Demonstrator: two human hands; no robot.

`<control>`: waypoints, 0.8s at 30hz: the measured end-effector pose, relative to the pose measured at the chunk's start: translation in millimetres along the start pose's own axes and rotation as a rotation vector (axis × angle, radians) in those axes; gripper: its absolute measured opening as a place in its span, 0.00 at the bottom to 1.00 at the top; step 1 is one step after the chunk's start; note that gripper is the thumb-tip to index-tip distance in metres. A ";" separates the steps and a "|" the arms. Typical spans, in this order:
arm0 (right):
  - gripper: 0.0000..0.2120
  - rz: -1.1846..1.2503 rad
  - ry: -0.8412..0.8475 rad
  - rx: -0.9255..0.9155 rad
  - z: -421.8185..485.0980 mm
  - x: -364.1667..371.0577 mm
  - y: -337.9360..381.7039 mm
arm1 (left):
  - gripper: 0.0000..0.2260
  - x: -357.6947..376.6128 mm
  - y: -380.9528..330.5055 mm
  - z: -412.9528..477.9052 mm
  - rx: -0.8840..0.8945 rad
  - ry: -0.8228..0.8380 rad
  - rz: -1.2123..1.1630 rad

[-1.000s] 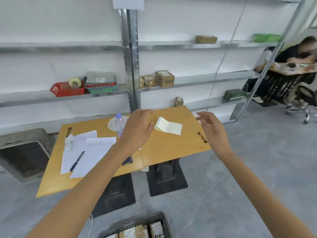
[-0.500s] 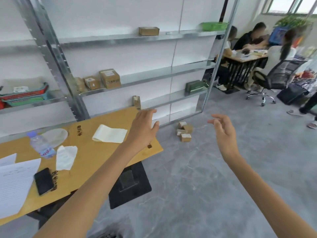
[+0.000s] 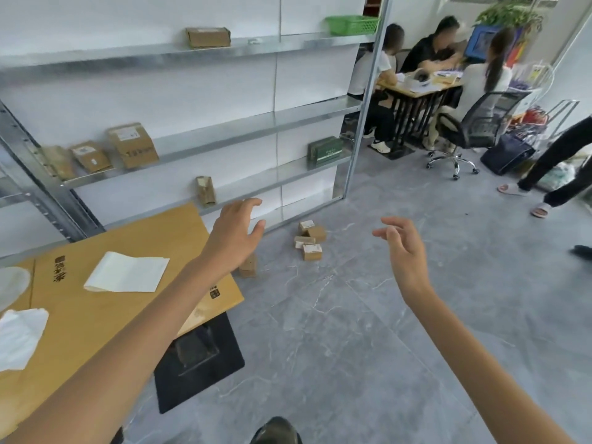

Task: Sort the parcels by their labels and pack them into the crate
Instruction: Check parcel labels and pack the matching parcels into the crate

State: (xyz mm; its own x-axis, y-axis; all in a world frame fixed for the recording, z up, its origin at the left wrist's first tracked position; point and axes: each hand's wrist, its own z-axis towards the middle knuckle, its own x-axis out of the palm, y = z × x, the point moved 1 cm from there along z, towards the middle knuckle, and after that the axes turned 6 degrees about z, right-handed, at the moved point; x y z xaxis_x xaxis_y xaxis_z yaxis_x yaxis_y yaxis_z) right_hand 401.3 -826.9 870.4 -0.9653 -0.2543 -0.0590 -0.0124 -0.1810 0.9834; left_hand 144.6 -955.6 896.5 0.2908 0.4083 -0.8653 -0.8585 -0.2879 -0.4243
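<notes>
Several small cardboard parcels with white labels lie in a heap on the grey floor by the foot of the shelving. One more small parcel stands on the floor, partly hidden behind my left wrist. My left hand is raised in the air with relaxed fingers and holds nothing. My right hand hovers to the right, fingers loosely spread, also empty. More labelled parcels sit on the middle shelf, and one box is on the top shelf. The crate is out of view.
A wooden table with papers stands at the left on a black base. Metal shelving runs along the wall. People sit at a desk at the back right, beside an office chair. Someone's legs stand at far right.
The view has swung right from the table towards the floor parcels. The crate has dropped out of view. Both hands stay raised and empty.
</notes>
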 end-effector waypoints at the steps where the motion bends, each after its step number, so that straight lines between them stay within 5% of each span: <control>1: 0.10 -0.003 0.001 0.009 11.9 1.4 -3.9 | 0.18 4.1 4.0 9.8 -0.008 -0.002 -0.001; 24: 0.09 -0.130 0.041 0.276 364.7 83.1 -119.7 | 0.18 178.4 59.8 363.1 -0.138 0.276 -0.148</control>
State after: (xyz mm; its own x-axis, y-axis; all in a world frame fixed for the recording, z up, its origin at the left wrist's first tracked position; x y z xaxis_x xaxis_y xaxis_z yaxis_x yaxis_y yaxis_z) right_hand 227.5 -479.9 810.3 -0.9398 -0.2846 -0.1892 -0.2113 0.0485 0.9762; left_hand -8.2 -585.4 813.6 0.5277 0.2099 -0.8231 -0.7387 -0.3649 -0.5667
